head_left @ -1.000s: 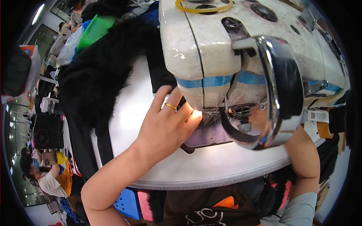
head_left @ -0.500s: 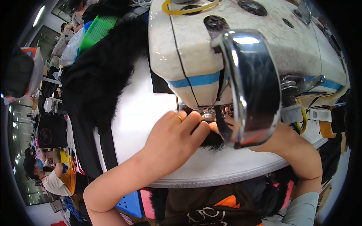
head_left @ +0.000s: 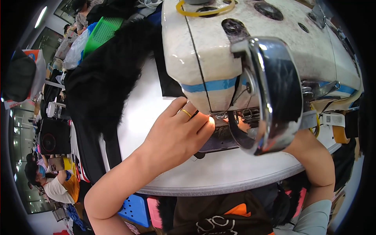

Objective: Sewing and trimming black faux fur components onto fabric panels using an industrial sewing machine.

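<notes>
The white sewing machine (head_left: 203,58) with a blue stripe fills the upper right. Beside its needle area, my left hand (head_left: 178,127), with a gold ring, has its fingers curled and pressed together. A small dark bit shows at its fingers; what they hold is hidden. Under the machine head the metal needle plate (head_left: 219,144) lies exposed. A curved chrome guard (head_left: 280,94) covers most of my right hand (head_left: 243,123); only some skin shows near the presser foot, and its fingers are hard to read.
Black fur-trimmed garments (head_left: 94,86) lie across the left of the white table (head_left: 176,176). Behind them stands a green basket (head_left: 102,34). Below the table edge is a blue plastic crate (head_left: 135,210). Another person (head_left: 58,188) works at far left.
The black furry material in front of the presser foot has gone from sight, baring the plate. My left hand has shifted slightly left and up. The machine sits a little farther right in view.
</notes>
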`<state>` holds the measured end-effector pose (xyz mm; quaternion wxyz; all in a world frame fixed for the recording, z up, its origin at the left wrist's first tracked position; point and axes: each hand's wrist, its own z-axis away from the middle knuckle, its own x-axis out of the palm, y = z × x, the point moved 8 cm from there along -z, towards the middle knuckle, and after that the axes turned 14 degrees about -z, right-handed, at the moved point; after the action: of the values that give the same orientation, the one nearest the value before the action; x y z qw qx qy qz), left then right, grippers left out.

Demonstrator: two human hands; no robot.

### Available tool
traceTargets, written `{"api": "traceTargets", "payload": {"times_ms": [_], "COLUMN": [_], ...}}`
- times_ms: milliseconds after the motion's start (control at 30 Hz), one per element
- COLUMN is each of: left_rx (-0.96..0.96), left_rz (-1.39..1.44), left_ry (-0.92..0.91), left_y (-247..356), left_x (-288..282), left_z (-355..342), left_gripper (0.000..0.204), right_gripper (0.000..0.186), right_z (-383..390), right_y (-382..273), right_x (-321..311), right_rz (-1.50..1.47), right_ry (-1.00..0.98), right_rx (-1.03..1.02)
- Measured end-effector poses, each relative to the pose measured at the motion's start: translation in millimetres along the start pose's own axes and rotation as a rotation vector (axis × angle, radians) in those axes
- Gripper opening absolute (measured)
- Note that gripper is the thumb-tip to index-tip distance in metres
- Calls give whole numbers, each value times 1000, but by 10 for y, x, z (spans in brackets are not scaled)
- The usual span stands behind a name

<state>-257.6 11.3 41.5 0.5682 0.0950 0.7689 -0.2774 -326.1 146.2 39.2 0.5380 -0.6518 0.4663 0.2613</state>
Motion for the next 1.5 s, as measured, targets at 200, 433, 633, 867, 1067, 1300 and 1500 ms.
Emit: {"api": "traceTargets", "payload": {"times_ms": [200, 433, 633, 867, 1067, 1300, 1500], "left_rx": [52, 45, 51, 72, 64, 48, 4], "left_rz": [-18, -178, -243, -339, -325, -288, -216], "left_ry": [12, -34, -183, -90, -80, -6, 21], "left_y": [20, 86, 100, 201, 201, 186, 149], "left_x": [-29, 158, 247, 211, 197, 207, 222], "left_z": [-1, 23, -1, 42, 70, 52, 46], "left_gripper": [18, 14, 16, 24, 24, 24, 20], "right_gripper": [6, 6, 5, 3, 1, 8, 11], "right_z": [-66, 9, 11, 8, 53, 35, 90], "right_y": [-29, 146, 214, 140, 222, 185, 356], "right_x": [101, 276, 175, 101, 203, 142, 319], "right_rz": [73, 169, -4, 55, 131, 265, 280], "right_ry": [-8, 72, 101, 125, 51, -98, -178], "right_rx": [-34, -83, 75, 3, 46, 161, 169]}}
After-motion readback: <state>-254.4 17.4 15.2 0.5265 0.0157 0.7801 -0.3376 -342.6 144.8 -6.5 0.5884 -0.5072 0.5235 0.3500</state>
